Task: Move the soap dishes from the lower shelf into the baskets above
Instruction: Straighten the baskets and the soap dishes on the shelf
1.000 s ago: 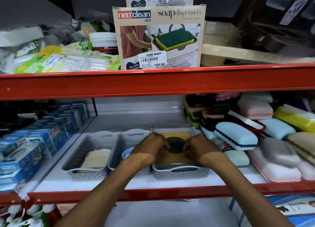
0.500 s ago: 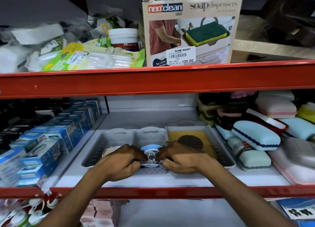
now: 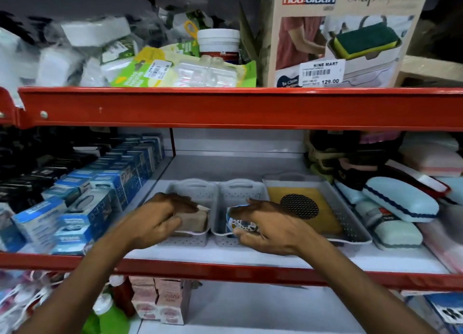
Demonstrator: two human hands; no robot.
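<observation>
**Soap dishes, middle shelf: handling and surroundings**

Nearest: left hand, fingers curled over a beige dish in the left basket; grip looks loose, hard to tell if closed on it. Right hand pinches a blue-rimmed patterned dish at the front of the middle basket.

Handling, judged: small moulded plastic, light, stiff, smooth and rather slippery; not fragile. Best taken by the long edges or rim, thumb opposite fingers.

Right basket: yellow dish with dark mesh disc, lying flat.

Flanking: blue boxes left, close to the left basket; soap cases piled right, crowding the right basket.

Above: red beam hangs low over the baskets, limiting lift height.

Farthest: soap-dispenser box, white tub, packets on the top shelf.
</observation>
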